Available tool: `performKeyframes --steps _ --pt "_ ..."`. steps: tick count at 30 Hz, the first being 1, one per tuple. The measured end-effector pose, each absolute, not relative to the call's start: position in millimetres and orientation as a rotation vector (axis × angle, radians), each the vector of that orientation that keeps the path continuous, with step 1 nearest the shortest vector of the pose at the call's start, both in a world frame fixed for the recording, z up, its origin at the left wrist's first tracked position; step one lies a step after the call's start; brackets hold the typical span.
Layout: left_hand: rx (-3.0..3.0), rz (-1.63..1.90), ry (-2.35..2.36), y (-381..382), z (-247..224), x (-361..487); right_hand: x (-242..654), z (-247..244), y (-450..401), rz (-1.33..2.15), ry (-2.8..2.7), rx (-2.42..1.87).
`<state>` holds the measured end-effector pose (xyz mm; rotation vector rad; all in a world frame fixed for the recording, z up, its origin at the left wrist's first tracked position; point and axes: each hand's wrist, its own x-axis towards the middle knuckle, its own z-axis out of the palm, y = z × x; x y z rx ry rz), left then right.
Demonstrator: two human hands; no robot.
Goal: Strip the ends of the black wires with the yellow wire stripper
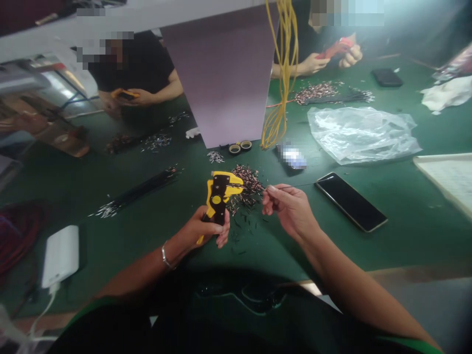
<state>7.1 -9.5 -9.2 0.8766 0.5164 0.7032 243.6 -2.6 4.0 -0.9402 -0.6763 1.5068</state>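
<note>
My left hand [212, 227] is closed round the handles of a yellow and black wire stripper [217, 196], its jaws pointing right. Between finger and thumb my right hand [289, 206] pinches a thin black wire [302, 185], which trails right toward the phone and has one end near the stripper's jaws. Whether that end touches the jaws I cannot tell. Behind and below the tool lies a pile of short copper-tipped wire scraps [250, 181], with black bits scattered nearer me. A bundle of black wires [140, 191] with pale ends rests to the left.
A black phone [350, 201] lies right, near a clear plastic bag [363, 132]. Yellow wires [283, 73] hang beside a pale panel [228, 78]. Two tape rolls [240, 147] sit at its foot. A white power bank [61, 255] is at left. Two people work opposite with hand tools.
</note>
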Motion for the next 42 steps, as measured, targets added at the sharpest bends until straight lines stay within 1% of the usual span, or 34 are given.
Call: performKeyframes --steps 10,21,30,32,36,42 --pt "0.863 0.79 0.569 0 -10 6 244 8 -6 1.421 -0.723 -0.99" --pt "0.933 0.906 0.677 0 -8 11 235 -4 -15 1.549 -1.063 -1.064" --pt "0.998 0.885 0.734 -5 -15 10 230 -6 -17 1.545 -1.069 -1.069" --pt "1.0 0.903 0.757 -5 -16 10 232 -4 -16 1.518 -1.006 -1.07" --pt "0.968 0.934 0.75 -2 -15 10 240 0 -9 1.35 -0.871 -1.052" --pt "1.058 0.884 0.671 1 -10 7 241 0 -11 1.246 -0.888 -1.004"
